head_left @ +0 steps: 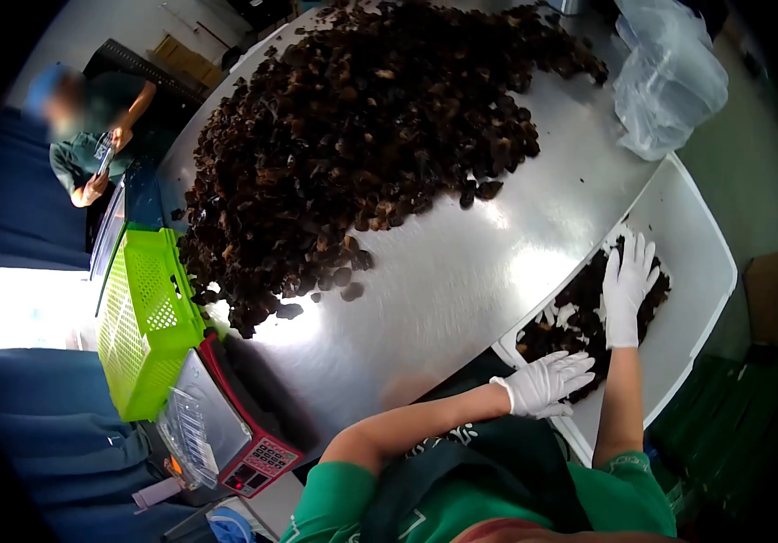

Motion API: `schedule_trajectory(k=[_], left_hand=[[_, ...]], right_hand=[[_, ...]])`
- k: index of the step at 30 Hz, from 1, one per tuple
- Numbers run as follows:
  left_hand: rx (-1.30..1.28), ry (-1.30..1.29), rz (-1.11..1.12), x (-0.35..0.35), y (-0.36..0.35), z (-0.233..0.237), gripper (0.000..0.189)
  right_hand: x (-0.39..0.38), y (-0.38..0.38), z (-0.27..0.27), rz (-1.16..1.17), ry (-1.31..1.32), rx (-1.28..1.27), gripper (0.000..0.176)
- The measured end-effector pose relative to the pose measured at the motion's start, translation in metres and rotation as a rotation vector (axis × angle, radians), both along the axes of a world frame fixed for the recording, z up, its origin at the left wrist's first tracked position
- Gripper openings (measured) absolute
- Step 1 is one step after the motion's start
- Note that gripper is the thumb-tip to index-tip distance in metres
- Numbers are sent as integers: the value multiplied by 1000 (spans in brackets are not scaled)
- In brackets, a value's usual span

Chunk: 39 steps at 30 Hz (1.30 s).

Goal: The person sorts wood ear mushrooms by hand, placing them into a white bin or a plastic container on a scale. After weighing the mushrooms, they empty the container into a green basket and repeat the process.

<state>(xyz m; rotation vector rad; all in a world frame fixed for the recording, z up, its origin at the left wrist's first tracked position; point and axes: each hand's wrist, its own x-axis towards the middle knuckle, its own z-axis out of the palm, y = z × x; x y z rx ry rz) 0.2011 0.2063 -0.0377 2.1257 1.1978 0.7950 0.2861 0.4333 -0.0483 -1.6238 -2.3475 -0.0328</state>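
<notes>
A white plastic tub (701,235) stands at the right end of the metal table, with dark brown, mushroom-like pieces (579,294) spread over its bottom. Some pale bits lie among them. My right hand (629,285), in a white glove, rests over these pieces with its fingers stretched out and apart. My left hand (547,385), gloved too, reaches over the tub's near side. Its fingers are extended flat against the edge of the pieces. I see nothing gripped in either hand; the undersides of both are hidden.
A large heap of the same brown pieces (362,118) covers much of the metal table (443,299). At left are a green basket (149,317) and a red scale (253,452) with clear plastic packaging. A plastic bag (669,81) lies beyond the tub. Another person (99,136) stands at far left.
</notes>
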Motion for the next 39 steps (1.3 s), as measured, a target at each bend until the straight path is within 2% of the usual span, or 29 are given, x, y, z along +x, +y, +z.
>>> schedule_trajectory(k=[1,2,6,8,10,12,14,16,18,20,21,25,27,34,39], left_hand=[[-104,-23,40,-11,1,14,74],[-67,-45,146,-25,1,24,65],[70,-55,531,-79,-18,39,51],[181,-31,714,-100,-33,40,47],[248,66,895,-118,-47,41,43],[232,137,1079,-134,-62,31,43],[178,213,1237,-142,-74,20,44],[168,228,1259,-145,-82,7,47],[184,238,1248,-144,-82,5,48],[160,271,1226,-145,-81,5,49],[157,273,1224,-145,-81,6,49],[131,276,1206,-146,-82,5,49],[134,278,1208,-146,-81,4,49],[132,280,1207,-147,-82,0,49],[121,276,1204,-147,-82,-1,48]], right_hand=[[-1,-5,-2,25,40,8,47],[-5,-11,-3,72,35,-25,47],[-57,-61,8,374,175,-82,46],[-87,-85,34,554,352,-226,44],[-106,-108,34,697,654,-246,37],[-116,-126,74,802,861,-705,29],[-114,-138,130,824,1077,-1386,21],[-110,-138,158,1324,1115,-1709,22],[-126,-145,177,2016,1035,-1850,29],[-123,-158,193,2303,876,-1865,34],[-120,-185,186,2368,1189,-1733,40],[-154,-218,197,2775,1770,-1244,44],[-158,-228,209,2751,2038,-1122,43],[-144,-227,199,2615,1643,-1410,42],[-139,-232,195,2555,1597,-1440,42]])
